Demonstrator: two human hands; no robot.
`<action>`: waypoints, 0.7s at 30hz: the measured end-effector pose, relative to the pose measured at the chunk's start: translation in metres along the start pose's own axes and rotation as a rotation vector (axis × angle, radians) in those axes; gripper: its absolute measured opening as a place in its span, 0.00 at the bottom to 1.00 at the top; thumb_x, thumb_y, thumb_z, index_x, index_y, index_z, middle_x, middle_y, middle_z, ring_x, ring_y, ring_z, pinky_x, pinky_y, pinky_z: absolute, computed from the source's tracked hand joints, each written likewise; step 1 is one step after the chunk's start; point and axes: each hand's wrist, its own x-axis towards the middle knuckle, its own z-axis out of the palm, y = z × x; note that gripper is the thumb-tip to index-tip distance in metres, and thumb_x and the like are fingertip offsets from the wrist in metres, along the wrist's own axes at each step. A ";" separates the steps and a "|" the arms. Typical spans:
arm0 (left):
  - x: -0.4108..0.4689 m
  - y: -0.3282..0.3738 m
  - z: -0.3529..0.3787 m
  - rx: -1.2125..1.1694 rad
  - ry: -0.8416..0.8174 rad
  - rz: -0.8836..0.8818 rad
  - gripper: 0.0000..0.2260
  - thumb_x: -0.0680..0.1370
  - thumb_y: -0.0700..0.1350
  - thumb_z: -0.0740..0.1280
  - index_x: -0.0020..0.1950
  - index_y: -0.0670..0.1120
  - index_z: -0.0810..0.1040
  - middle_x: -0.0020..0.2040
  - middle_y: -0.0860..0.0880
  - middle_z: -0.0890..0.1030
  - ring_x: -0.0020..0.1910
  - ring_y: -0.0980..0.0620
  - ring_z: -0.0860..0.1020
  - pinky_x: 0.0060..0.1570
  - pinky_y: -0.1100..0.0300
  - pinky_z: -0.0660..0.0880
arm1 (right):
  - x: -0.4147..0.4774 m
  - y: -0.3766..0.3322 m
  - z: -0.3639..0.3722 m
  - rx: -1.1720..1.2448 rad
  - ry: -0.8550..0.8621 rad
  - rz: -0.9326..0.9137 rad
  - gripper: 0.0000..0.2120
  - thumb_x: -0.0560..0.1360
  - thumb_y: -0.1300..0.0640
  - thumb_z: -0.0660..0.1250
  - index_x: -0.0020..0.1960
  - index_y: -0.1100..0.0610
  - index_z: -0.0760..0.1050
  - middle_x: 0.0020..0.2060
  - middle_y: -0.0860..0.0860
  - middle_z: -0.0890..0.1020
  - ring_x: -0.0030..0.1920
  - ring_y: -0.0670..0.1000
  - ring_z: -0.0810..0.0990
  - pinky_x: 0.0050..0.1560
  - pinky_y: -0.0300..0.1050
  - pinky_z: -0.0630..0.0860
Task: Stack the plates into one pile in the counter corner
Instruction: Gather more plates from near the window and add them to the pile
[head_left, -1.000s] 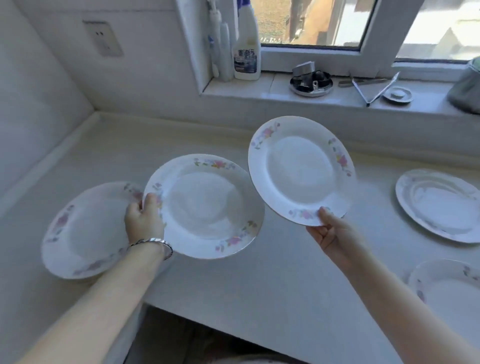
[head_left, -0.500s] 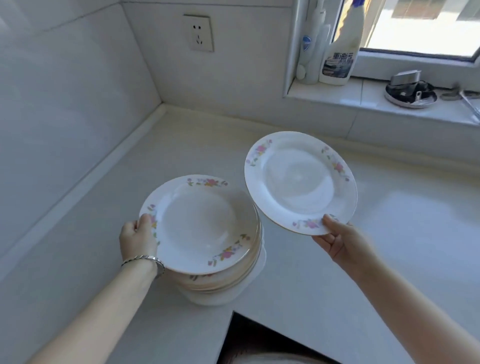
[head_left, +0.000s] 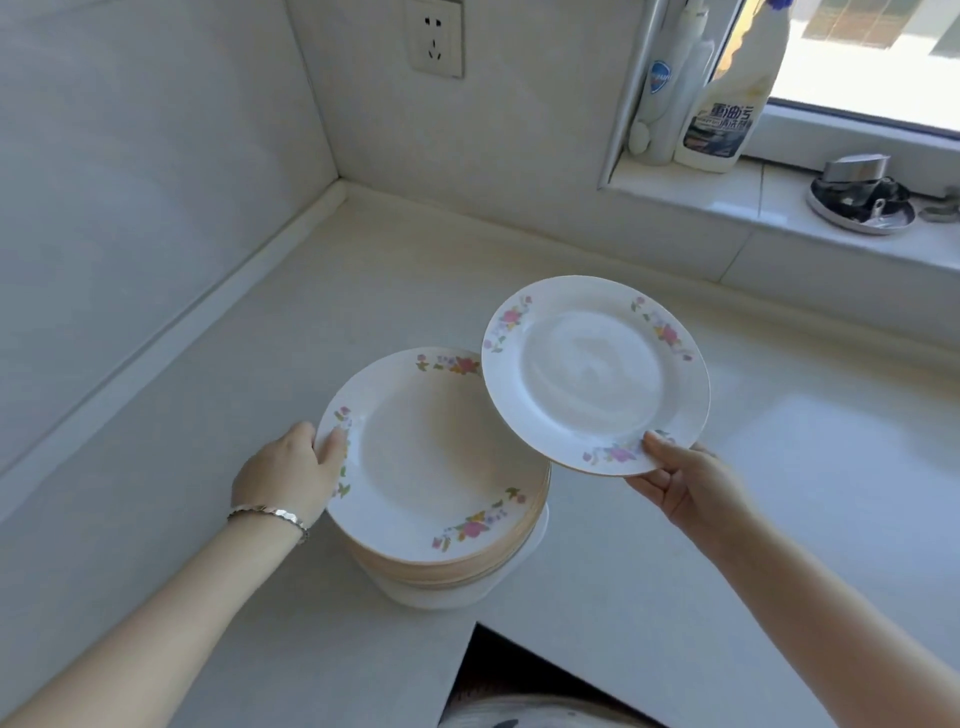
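On the smooth pale tabletop (head_left: 779, 467), the left hand (head_left: 283, 475) grips the left rim of the top plate (head_left: 431, 457) of a glossy, round, floral-rimmed pile (head_left: 457, 566). Beside it, the right hand (head_left: 685, 480) pinches a matching plate (head_left: 595, 371), raised and tilted toward the camera.

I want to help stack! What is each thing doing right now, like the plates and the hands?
Pile: stacked on the counter, near the corner.
Left hand: gripping the pile's top plate rim.
Right hand: holding one plate.
Plate: in the air, tilted, beside the pile.
Bottles: upright on the sill.
Socket: nothing plugged in.
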 end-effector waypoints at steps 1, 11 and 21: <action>0.001 0.000 0.000 0.038 -0.013 0.007 0.20 0.79 0.55 0.54 0.33 0.44 0.63 0.28 0.49 0.67 0.36 0.43 0.69 0.36 0.57 0.64 | 0.001 0.001 0.000 -0.014 -0.004 0.000 0.09 0.77 0.67 0.59 0.57 0.65 0.70 0.27 0.50 0.84 0.23 0.43 0.80 0.31 0.39 0.81; -0.002 -0.006 0.002 0.241 -0.050 0.070 0.17 0.79 0.56 0.52 0.39 0.44 0.65 0.44 0.39 0.81 0.43 0.39 0.78 0.37 0.57 0.66 | 0.004 0.004 0.005 -0.065 -0.007 0.008 0.05 0.76 0.67 0.60 0.47 0.63 0.74 0.32 0.53 0.86 0.31 0.48 0.85 0.32 0.40 0.81; -0.014 0.016 0.027 -1.049 0.003 -0.246 0.18 0.82 0.41 0.54 0.71 0.48 0.67 0.69 0.49 0.72 0.66 0.50 0.72 0.61 0.61 0.66 | -0.011 0.011 0.023 -0.367 -0.132 0.069 0.05 0.75 0.67 0.62 0.44 0.65 0.76 0.30 0.55 0.85 0.29 0.50 0.84 0.30 0.43 0.81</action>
